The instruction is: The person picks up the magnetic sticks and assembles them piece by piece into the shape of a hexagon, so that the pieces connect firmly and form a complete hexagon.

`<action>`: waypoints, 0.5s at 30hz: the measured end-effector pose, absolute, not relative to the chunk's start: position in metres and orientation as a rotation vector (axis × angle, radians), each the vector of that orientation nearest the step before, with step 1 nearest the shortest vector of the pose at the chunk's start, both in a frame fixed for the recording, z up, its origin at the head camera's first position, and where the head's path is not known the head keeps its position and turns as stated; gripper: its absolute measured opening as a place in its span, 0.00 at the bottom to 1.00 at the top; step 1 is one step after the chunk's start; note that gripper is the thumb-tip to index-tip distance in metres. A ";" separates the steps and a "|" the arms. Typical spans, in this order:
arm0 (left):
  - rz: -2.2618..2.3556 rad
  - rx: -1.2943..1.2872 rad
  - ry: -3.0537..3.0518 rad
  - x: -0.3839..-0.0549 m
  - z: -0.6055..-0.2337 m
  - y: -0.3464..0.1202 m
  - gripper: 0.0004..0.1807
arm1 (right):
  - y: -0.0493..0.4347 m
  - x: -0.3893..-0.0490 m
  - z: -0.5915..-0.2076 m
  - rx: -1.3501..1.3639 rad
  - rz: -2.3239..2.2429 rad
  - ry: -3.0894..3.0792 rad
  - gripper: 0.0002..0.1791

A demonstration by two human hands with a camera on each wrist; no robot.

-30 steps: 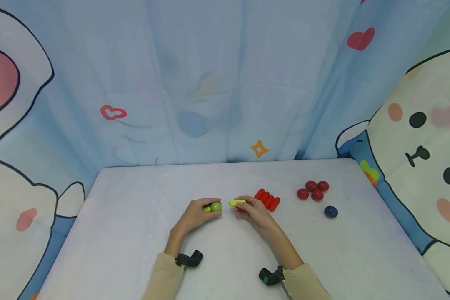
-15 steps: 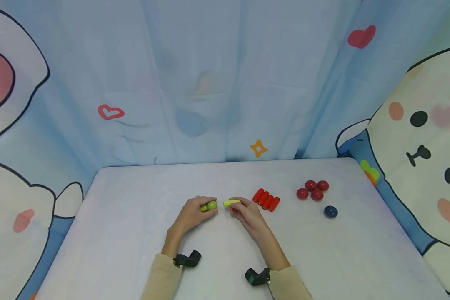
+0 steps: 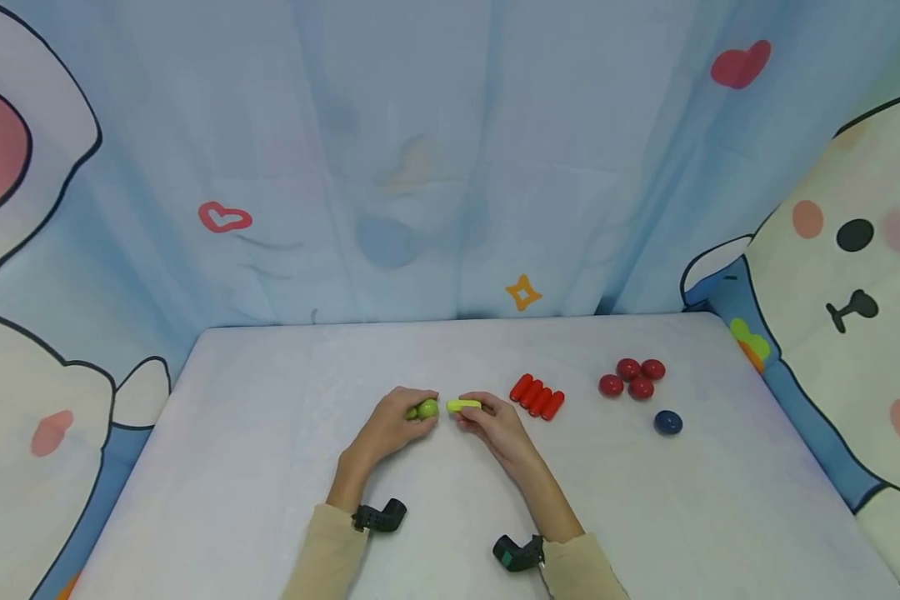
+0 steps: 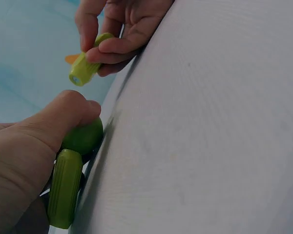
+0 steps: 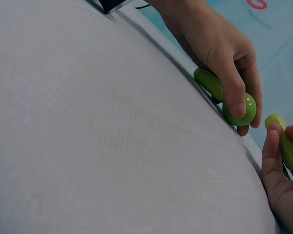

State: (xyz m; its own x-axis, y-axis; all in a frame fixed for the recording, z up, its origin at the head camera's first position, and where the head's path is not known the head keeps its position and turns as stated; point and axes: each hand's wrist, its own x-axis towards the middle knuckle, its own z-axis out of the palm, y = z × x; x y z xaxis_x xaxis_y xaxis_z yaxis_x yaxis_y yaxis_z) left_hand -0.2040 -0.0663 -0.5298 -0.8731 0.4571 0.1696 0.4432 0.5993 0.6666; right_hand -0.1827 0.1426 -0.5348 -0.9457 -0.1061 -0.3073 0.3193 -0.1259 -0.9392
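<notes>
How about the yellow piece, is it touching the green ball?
No, the head view shows a visible gap between the yellow piece and the green ball.

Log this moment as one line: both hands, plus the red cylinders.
left hand: holds green ball | right hand: pinches yellow-green cylinder | red cylinders: four, side by side on table

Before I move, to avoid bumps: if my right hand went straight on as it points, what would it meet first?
Probably the green ball in your left hand: the yellow-green piece in your right hand points towards it across a gap. Depth is unclear, so perhaps the left hand itself.
</notes>
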 end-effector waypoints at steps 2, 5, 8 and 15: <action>1.120 0.808 2.819 -0.204 -0.530 -0.065 0.21 | 0.142 -0.183 -0.534 0.219 -2.136 1.896 0.17; 1.099 0.843 2.846 -0.204 -0.530 -0.062 0.20 | 0.141 -0.183 -0.533 0.192 -2.115 1.937 0.17; 1.105 0.847 2.852 -0.203 -0.529 -0.060 0.20 | 0.141 -0.182 -0.533 0.183 -2.105 1.949 0.17; 1.064 0.816 2.835 -0.200 -0.527 -0.059 0.21 | 0.141 -0.183 -0.536 0.190 -2.100 1.950 0.16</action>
State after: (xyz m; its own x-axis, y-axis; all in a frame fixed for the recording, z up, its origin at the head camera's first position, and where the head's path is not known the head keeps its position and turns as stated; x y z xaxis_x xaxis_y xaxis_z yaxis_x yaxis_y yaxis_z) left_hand -0.2003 -0.0593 -0.5272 -0.8645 0.4725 0.1714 0.4686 0.6343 0.6149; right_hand -0.1826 0.1413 -0.5364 -0.9553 -0.1067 -0.2758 0.2829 -0.0588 -0.9573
